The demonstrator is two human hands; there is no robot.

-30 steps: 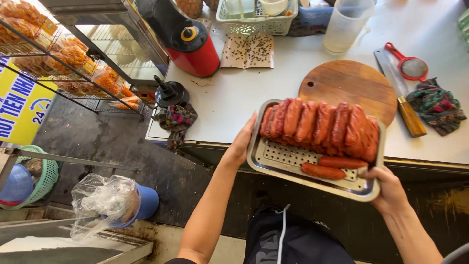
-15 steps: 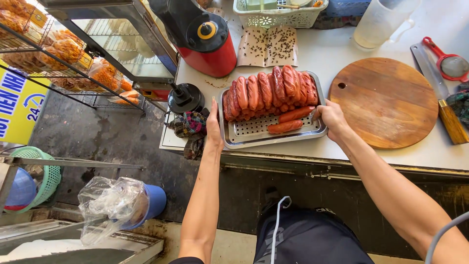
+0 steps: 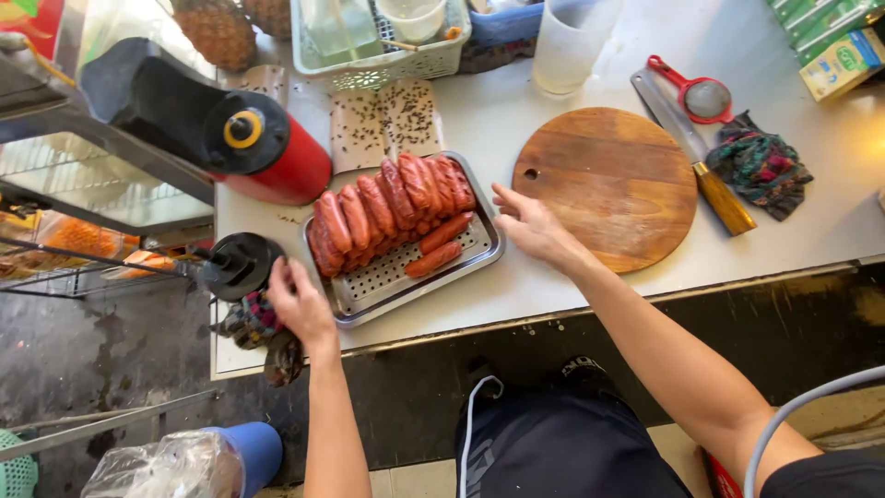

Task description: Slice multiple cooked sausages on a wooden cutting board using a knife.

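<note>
A perforated metal tray (image 3: 369,286) rests on the white counter, loaded with several red sausages (image 3: 392,205) in a row and two loose ones in front. My left hand (image 3: 297,302) touches the tray's left edge, fingers curled at its rim. My right hand (image 3: 527,224) hovers just right of the tray with fingers spread, holding nothing, beside a round wooden cutting board (image 3: 613,184).
A red and black appliance (image 3: 249,138) stands left of the tray, a black lid (image 3: 241,264) below it. A cleaver (image 3: 696,157), a red strainer (image 3: 702,94), a patterned cloth (image 3: 761,166), a plastic cup (image 3: 572,41) and a basket (image 3: 383,41) sit behind.
The tray has been set down at the counter's left side. My right hand has let go of it and opened; my left hand stays at its edge.
</note>
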